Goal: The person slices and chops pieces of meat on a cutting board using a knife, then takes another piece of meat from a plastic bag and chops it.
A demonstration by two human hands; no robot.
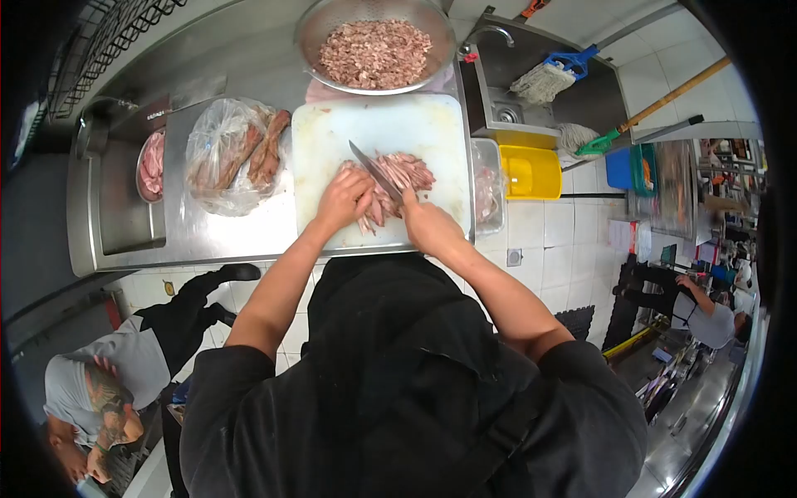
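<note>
My right hand (429, 226) is closed around the handle of a knife (377, 172), whose blade points up and to the left over the meat. Strips of sliced meat (405, 171) lie on a white cutting board (332, 133). My left hand (344, 197) rests on the board left of the blade, its fingers curled over meat pieces. Above the board stands a metal colander (307, 50) filled with chopped meat (375, 54). To the left, larger pieces of meat (267, 149) lie in and on a clear plastic bag (217, 137).
A bowl of pale meat (152, 166) sits in the left sink (124, 220). Right of the board are a clear container (488, 187), a yellow bucket (544, 173) and a sink with mops (544, 79). One person (116, 365) is at lower left, another (706, 315) at far right.
</note>
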